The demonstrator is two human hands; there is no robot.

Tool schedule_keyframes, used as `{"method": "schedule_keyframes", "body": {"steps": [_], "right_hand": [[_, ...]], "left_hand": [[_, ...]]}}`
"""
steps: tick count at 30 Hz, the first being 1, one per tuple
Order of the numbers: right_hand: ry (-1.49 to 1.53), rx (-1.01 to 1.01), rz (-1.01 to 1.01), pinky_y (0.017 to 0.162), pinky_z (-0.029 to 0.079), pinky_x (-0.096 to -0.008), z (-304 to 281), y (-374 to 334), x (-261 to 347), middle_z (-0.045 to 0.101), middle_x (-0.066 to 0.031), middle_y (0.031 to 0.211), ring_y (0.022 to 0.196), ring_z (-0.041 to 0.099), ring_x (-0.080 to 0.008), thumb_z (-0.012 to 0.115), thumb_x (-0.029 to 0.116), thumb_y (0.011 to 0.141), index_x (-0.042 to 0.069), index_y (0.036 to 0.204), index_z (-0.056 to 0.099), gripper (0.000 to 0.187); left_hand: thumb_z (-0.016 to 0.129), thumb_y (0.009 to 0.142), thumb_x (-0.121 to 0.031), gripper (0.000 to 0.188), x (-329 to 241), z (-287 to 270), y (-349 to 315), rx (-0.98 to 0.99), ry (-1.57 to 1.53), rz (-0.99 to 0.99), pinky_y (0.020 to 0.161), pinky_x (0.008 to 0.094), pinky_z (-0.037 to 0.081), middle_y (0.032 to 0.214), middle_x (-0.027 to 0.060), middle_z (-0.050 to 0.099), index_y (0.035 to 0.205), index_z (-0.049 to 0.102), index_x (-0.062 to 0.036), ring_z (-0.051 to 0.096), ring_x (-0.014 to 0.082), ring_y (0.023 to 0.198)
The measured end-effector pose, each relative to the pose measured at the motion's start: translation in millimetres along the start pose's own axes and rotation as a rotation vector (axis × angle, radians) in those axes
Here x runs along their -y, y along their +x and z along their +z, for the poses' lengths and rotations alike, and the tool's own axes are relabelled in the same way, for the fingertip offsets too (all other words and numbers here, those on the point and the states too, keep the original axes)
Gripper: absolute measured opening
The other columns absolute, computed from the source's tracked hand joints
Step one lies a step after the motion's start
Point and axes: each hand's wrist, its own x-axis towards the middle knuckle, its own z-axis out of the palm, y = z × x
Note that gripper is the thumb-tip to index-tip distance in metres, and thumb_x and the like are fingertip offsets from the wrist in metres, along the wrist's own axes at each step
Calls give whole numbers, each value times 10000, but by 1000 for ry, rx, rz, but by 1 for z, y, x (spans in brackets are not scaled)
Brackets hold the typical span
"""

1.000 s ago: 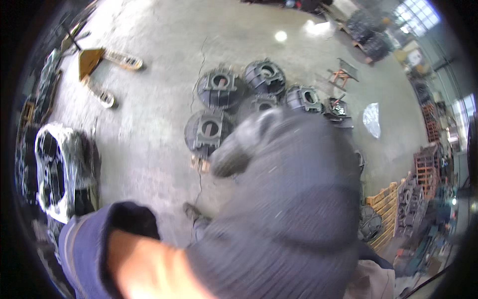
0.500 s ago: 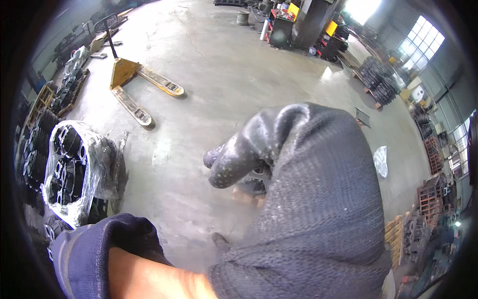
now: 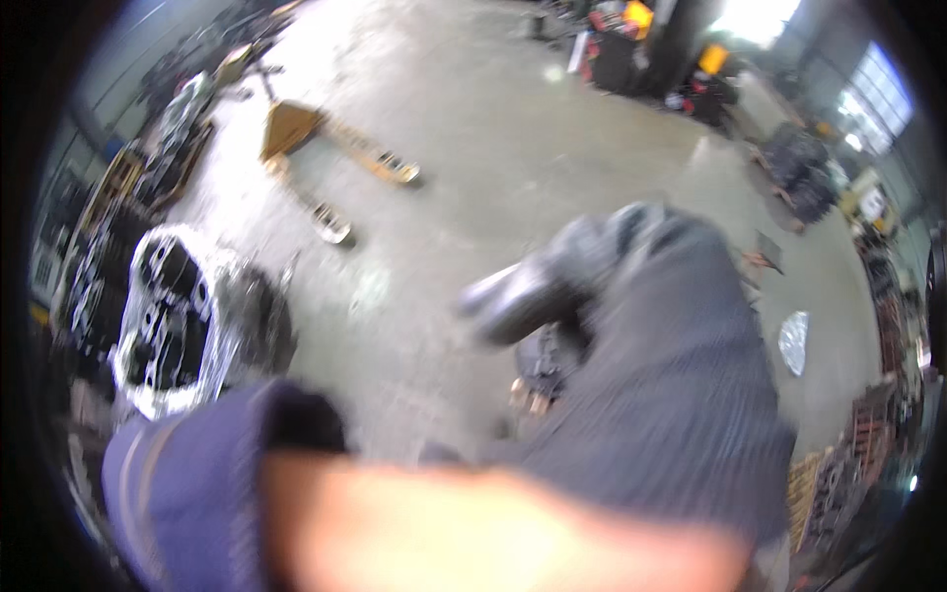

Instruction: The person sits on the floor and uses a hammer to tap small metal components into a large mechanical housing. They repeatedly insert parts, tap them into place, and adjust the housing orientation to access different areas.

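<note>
My left hand (image 3: 641, 326), in a dark grey knitted glove with a shiny coated finger area, is raised close in front of me. Its arm enters from the lower left in a navy sleeve (image 3: 187, 493), and a bare wrist (image 3: 473, 533) leads into the glove cuff. The fingers are bent and held together, pointing left. Their tips are smeared, and the palm side is hidden, so whatever they may hold does not show. Behind the fingers, a dark metal part (image 3: 541, 360) sits low down on light wood. My right hand is out of view.
A yellow pallet jack (image 3: 291, 128) stands on the grey floor at far left. Nearer on the left are dark metal castings in clear plastic wrap (image 3: 212, 326). Stacked dark parts (image 3: 799, 173) and a plastic scrap (image 3: 793, 342) lie to the right. Wooden pallets (image 3: 873, 424) stand at right.
The surroundings have shifted rightward in the picture and become blurred. My gloved hand sits a little farther right, and more of the bare wrist shows. The fingers stay bent.
</note>
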Motion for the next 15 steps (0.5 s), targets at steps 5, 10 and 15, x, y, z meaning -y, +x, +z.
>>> {"method": "schedule_keyframes", "body": {"steps": [5,10,15], "right_hand": [[322,-100,-27,796,564,-375,-52,53,56,763,-153,936,834,711,-237,736,178,911,20,1025,736,195],[282,-192,74,801,565,-386,-69,77,76,770,-166,935,878,738,-272,751,227,893,35,1009,754,224],[189,-200,313,847,570,-399,-27,99,73,771,-168,961,912,741,-326,799,313,827,70,974,779,285]], "left_hand": [[678,856,-243,214,41,-6,14,-23,64,-25,638,479,535,715,169,673,734,696,-68,683,371,686],[671,872,-262,238,143,21,-33,-84,104,-425,644,490,531,718,175,670,737,688,-67,678,379,690],[678,879,-326,262,245,116,-104,39,-36,-946,713,523,558,807,216,713,893,729,-70,706,422,775]]}}
